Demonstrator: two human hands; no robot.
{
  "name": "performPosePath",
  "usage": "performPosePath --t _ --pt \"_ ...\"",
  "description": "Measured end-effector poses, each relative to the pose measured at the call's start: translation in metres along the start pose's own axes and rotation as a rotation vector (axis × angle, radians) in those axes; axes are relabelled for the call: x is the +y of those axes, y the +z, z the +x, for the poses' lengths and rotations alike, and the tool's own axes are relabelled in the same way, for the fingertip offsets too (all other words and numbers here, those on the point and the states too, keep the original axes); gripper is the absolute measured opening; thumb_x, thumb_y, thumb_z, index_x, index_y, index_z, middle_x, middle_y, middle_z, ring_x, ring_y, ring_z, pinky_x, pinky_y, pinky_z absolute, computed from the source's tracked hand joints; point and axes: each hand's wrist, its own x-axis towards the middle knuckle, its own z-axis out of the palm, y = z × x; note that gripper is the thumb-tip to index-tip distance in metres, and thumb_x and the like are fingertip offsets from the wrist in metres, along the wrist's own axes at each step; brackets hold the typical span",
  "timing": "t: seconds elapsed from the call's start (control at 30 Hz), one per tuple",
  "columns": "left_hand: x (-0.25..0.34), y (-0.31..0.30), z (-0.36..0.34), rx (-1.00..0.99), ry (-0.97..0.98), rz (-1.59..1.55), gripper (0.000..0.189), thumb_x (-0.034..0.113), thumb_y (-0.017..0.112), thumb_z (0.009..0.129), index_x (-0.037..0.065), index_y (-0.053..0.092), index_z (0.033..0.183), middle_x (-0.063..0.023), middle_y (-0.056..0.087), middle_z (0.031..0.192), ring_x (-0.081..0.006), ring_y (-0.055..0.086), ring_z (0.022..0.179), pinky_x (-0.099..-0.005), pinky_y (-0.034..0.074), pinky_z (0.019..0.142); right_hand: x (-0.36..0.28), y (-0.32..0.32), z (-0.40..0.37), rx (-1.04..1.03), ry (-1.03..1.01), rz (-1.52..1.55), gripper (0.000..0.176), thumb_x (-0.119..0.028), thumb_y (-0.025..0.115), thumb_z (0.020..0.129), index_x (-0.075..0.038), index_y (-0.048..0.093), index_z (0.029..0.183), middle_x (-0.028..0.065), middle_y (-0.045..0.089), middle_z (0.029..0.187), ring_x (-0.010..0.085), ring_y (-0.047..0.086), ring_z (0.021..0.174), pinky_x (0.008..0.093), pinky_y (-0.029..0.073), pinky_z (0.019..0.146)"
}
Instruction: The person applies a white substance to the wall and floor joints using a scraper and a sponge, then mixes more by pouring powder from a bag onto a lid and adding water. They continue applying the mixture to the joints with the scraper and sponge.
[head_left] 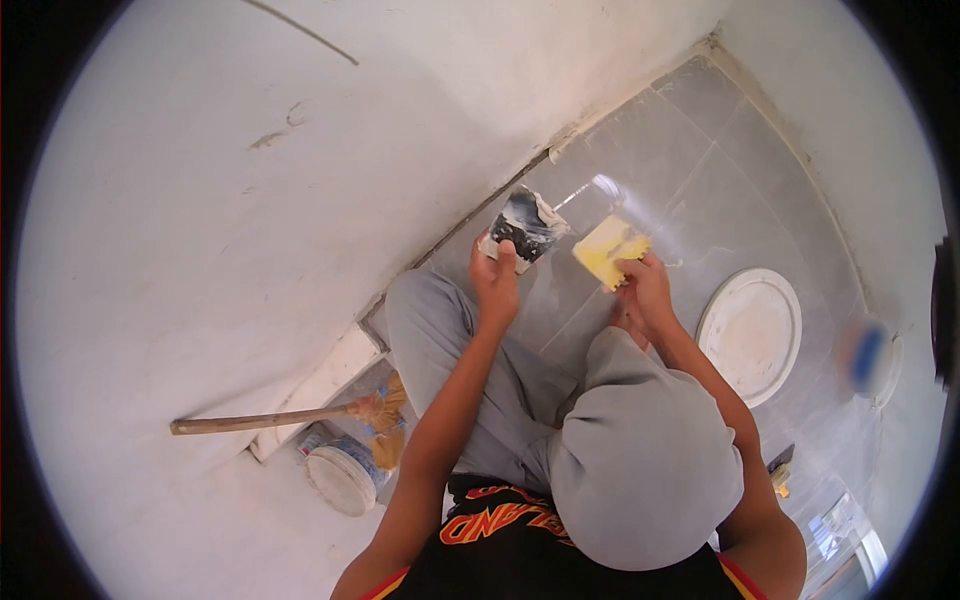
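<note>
My left hand (494,284) grips a black spreader (527,222) smeared with white putty, its thumb pressed on the near edge. A yellow plastic spreader (610,250) with a notched edge and pale putty on its face is pinched in my right hand (648,292). The two spreaders are apart, side by side above the grey tiled floor. My left hand is close to the foot of the wall. Fingers behind both spreaders are partly hidden.
A round white lid (750,336) lies on the tiles (690,150) at the right. A white-topped bucket (342,480) stands at lower left, beside a wooden-handled broom (262,420). A putty-marked white wall (250,220) rises at left. A blurred blue-and-white thing (868,358) is far right.
</note>
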Motion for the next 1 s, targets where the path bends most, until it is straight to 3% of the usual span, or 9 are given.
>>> performPosePath --t 0.03,0.1,0.27,0.33,0.4,0.5,0.73,0.9,1.0 --pt "0.007 0.002 -0.006 -0.008 -0.006 0.002 0.024 0.012 0.052 0.087 0.003 0.049 0.109 -0.0058 0.057 0.098 -0.0138 0.056 0.089 -0.0315 0.048 0.076 -0.001 0.003 -0.002 -0.051 0.331 0.547 0.023 -0.004 0.046 0.08 0.001 0.05 0.102 0.0116 0.057 0.096 0.0192 0.057 0.079 0.0311 0.049 0.057" --pt "0.021 0.005 -0.018 -0.268 0.318 0.703 0.02 0.009 0.05 0.087 0.002 0.055 0.105 -0.0083 0.058 0.095 -0.0184 0.057 0.089 -0.0311 0.047 0.074 -0.003 0.007 -0.002 -0.076 0.314 0.582 0.024 -0.004 0.047 0.08 0.001 0.05 0.103 0.0108 0.057 0.095 0.0185 0.057 0.078 0.0304 0.048 0.057" --pt "0.023 -0.014 -0.001 -0.393 0.493 1.017 0.019 0.009 0.049 0.086 0.001 0.057 0.101 -0.0148 0.059 0.093 -0.0299 0.058 0.086 -0.032 0.047 0.073 -0.008 0.017 0.025 -0.264 0.277 0.673 0.025 -0.006 0.048 0.08 0.0 0.049 0.105 0.0074 0.057 0.092 0.0154 0.055 0.075 0.0276 0.047 0.057" --pt "0.025 -0.026 -0.002 -0.375 0.404 1.029 0.02 0.01 0.049 0.086 0.001 0.057 0.102 -0.0167 0.059 0.093 -0.0332 0.057 0.085 -0.0333 0.047 0.073 0.002 0.012 0.061 -0.083 0.033 -0.023 0.024 -0.007 0.048 0.08 -0.002 0.052 0.104 0.008 0.057 0.094 0.0194 0.056 0.077 0.0277 0.047 0.061" --pt "0.023 -0.033 -0.003 -0.156 0.285 1.005 0.021 0.011 0.049 0.086 0.0 0.056 0.103 -0.0184 0.059 0.093 -0.0335 0.058 0.083 -0.0359 0.046 0.073 0.004 0.009 0.096 0.014 -0.555 -0.899 0.03 -0.004 0.049 0.076 -0.001 0.053 0.106 0.0088 0.056 0.09 0.0219 0.054 0.079 0.0278 0.046 0.066" --pt "0.023 -0.033 -0.001 -0.119 0.208 0.919 0.022 0.013 0.05 0.087 0.0 0.056 0.104 -0.0198 0.059 0.093 -0.0335 0.058 0.083 -0.0369 0.045 0.074 -0.004 0.017 0.128 0.1 -1.027 -1.243 0.032 -0.006 0.05 0.073 0.0 0.054 0.104 0.0103 0.054 0.09 0.0258 0.053 0.08 0.0287 0.047 0.071" --pt "0.016 -0.033 0.009 -0.097 0.17 0.861 0.024 0.015 0.05 0.087 -0.003 0.054 0.104 -0.0205 0.06 0.091 -0.0321 0.059 0.082 -0.0351 0.045 0.073 0.03 0.04 0.172 0.07 -1.118 -1.687 0.027 -0.008 0.055 0.069 -0.001 0.061 0.095 0.013 0.05 0.1 0.0289 0.054 0.083 0.0347 0.048 0.073" --pt "0.015 -0.028 0.016 -0.056 0.038 0.749 0.022 0.016 0.048 0.087 -0.003 0.056 0.097 -0.014 0.062 0.085 -0.0255 0.06 0.078 -0.0318 0.045 0.069 0.002 0.046 0.172 -0.378 -0.902 -1.977 0.011 -0.008 0.056 0.069 -0.004 0.066 0.069 0.0124 0.054 0.09 0.0278 0.056 0.081 0.0367 0.048 0.064" --pt "-0.001 -0.038 0.021 0.022 -0.112 0.531 0.02 0.017 0.049 0.086 0.0 0.055 0.093 -0.0082 0.061 0.079 -0.0195 0.059 0.073 -0.0299 0.045 0.063 -0.021 0.043 0.165 -0.596 -0.807 -2.005 0.013 -0.01 0.056 0.07 -0.005 0.066 0.076 0.0097 0.056 0.089 0.0274 0.055 0.078 0.0347 0.048 0.062"
